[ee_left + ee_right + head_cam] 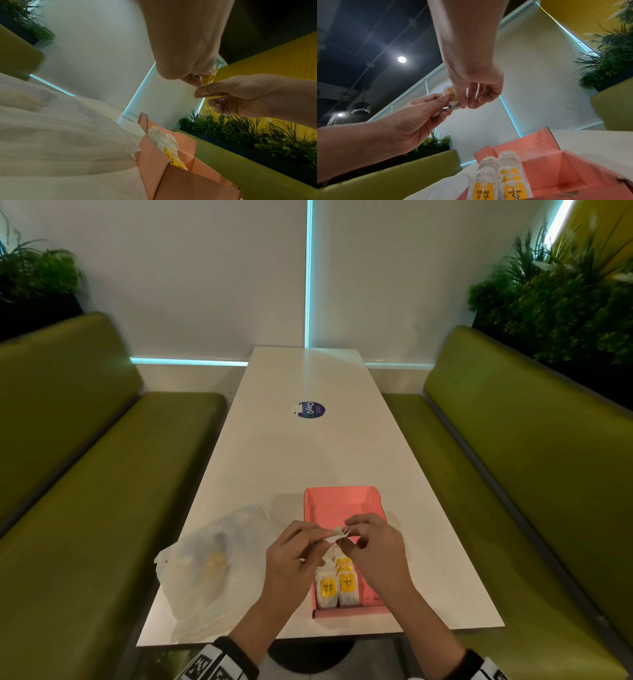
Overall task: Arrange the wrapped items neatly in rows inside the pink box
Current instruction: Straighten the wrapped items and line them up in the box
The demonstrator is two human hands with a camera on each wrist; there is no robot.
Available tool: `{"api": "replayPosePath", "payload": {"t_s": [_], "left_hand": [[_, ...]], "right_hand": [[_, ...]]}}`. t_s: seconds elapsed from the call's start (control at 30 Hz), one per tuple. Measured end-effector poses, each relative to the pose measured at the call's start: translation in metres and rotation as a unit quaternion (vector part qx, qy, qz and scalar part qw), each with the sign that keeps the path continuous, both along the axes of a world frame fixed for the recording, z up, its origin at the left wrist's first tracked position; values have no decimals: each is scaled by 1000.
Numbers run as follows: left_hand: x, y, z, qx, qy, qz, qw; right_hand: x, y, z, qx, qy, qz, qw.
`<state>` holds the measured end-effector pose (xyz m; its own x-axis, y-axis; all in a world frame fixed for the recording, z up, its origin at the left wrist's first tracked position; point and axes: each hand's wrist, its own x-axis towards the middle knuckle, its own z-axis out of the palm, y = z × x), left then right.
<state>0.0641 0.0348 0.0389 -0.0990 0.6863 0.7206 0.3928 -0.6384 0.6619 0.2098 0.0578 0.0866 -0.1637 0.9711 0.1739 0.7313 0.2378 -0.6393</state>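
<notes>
The left hand and the right hand meet above the near half of the open pink cardboard box, both pinching one small white wrapped sachet with a yellow label and a thin string between thumb and fingertips. The sachet hangs straight over the two short rows of white yellow-labelled sachets already lying lengthwise at the box's near left. The bare pink floor lies just beyond and to the right of those rows, so I judge the right hand nearer the free slot.
</notes>
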Motion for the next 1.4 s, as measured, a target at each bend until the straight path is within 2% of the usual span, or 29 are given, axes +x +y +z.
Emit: {"api": "replayPosePath", "payload": {"t_s": [0.13, 0.3, 0.43, 0.53, 0.63, 0.73, 0.87, 1.0, 1.4], "left_hand": [[2, 0, 3, 3, -5, -21, 1000], [3, 1, 7, -15, -29, -41, 999], [3, -2, 13, -65, -67, -57, 994], [5, -3, 16, -150, -125, -48, 980], [6, -3, 18, -217, -180, -30, 959], [7, -3, 21, -237, -190, -31, 952], [7, -4, 22, -251, -197, -39, 947], [9, -3, 21, -262, -188, -46, 945], [14, 3, 5, -285, -113, -43, 951]], "right_hand": [[-1, -2, 2, 2, 28, -12, 1000], [0, -3, 6, -14, 78, 18, 997], [3, -1, 8, -77, 147, 34, 986], [6, -2, 8, -140, 212, 33, 967], [8, -3, 4, -191, 182, 57, 963], [9, -3, 0, -200, 128, 78, 968], [17, 1, 6, -196, 153, 82, 965], [24, 4, 15, -222, 219, 116, 943], [22, 7, 2, -142, 133, 90, 977]]}}
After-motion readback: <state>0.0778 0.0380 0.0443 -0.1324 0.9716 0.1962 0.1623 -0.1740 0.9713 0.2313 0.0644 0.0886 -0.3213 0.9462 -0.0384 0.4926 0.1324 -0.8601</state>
